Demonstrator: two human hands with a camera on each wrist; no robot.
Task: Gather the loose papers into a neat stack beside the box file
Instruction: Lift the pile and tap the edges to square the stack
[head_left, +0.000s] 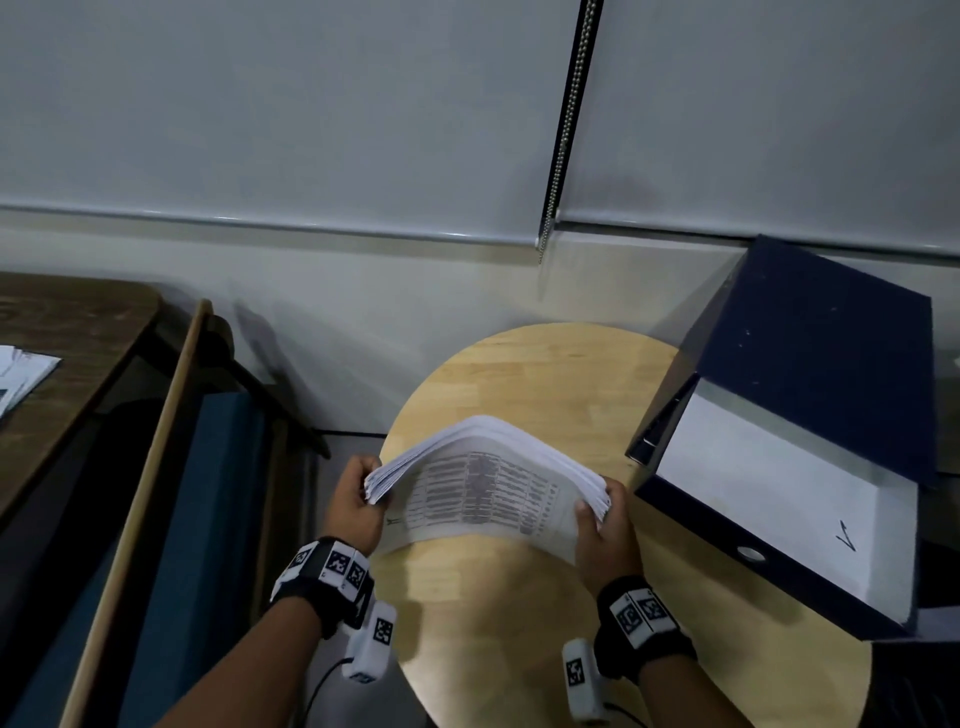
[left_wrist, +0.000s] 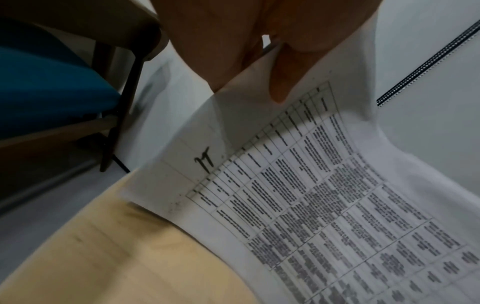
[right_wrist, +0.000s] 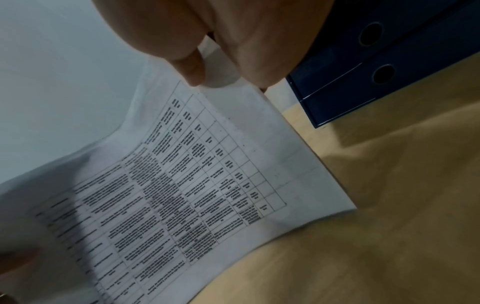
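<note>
While you look down at the round pale wooden table (head_left: 519, 597), each item reads as follows.

Papers: your thick stack of white printed sheets (head_left: 488, 467) is held up on edge over the table's middle, bowed into an arch, its lower edge at or just above the wood; a printed table of text faces you.

Left hand: your left hand (head_left: 356, 506) grips the stack's left end, fingers curled behind and thumb in front; the left wrist view shows a fingertip (left_wrist: 279, 82) pressed on the sheet's margin near a handwritten mark.

Right hand: your right hand (head_left: 605, 535) grips the right end, thumb on the near face and fingers wrapped behind.

Box file: your dark blue box file (head_left: 810, 415) lies open on the table's right side, just beside the stack but apart from it, lid raised, white paper inside; the right wrist view shows two round holes in its spine (right_wrist: 376, 53).

Surroundings: a blue-seated chair with a wooden frame (head_left: 171, 493) stands left of the table; a dark wooden desk (head_left: 67, 364) with papers sits far left; grey roller blinds (head_left: 285, 114) hang beyond.
</note>
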